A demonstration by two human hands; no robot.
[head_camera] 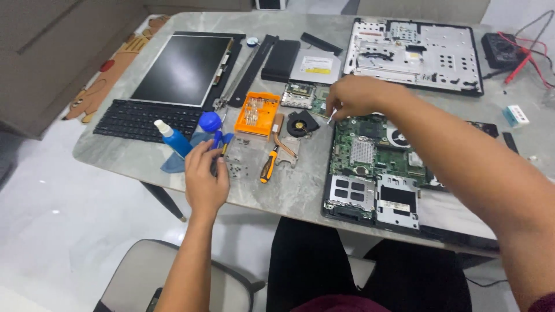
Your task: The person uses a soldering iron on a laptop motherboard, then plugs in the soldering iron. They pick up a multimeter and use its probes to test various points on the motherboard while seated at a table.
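My left hand (204, 176) is closed around a blue-handled screwdriver (218, 140) near the table's front edge, beside a clear parts tray (237, 159). My right hand (357, 95) reaches over the far corner of a green laptop motherboard (370, 151) and pinches a small pale part, too small to identify. The motherboard sits in the open black laptop base (376, 205). A black cooling fan with a copper heat pipe (300, 124) lies between my two hands.
On the grey marble table (289, 190) lie an orange screwdriver (268, 164), orange bit case (257, 113), blue bottle (173, 138), keyboard (144, 118), screen panel (182, 69), optical drive (315, 65), laptop cover (413, 55), multimeter (503, 49). A chair (139, 271) stands below.
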